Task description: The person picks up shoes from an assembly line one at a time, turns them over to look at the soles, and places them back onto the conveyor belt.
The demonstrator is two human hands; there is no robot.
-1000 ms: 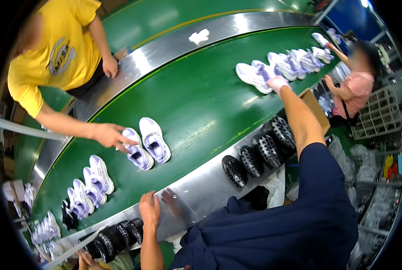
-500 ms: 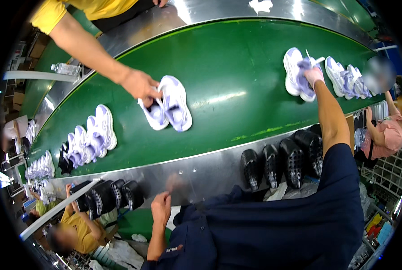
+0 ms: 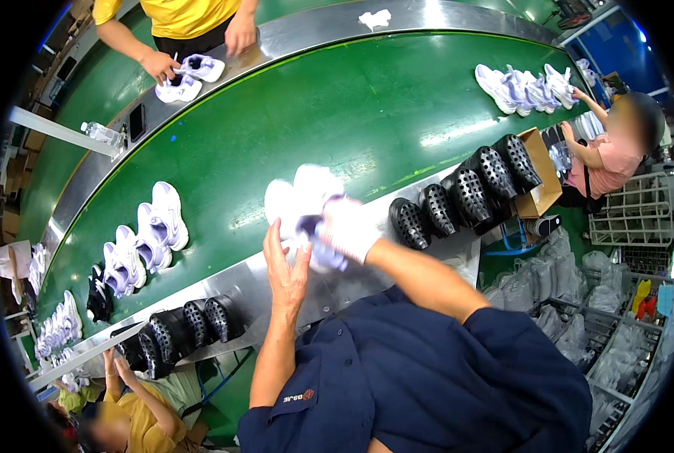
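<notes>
Head view, right hand [image 3: 350,226]: gloved, closed round two white-lilac shoes [image 3: 299,198], near edge of green belt [image 3: 337,113]
Left hand [image 3: 286,266]: bare, fingers spread, touching shoes
Black perforated moulds [image 3: 465,196]: five right, about four left

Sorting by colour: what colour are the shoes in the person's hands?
White with lilac trim, shoes blurred; right hand gloved white. Head view.

Head view — steeply down, probably close
</notes>
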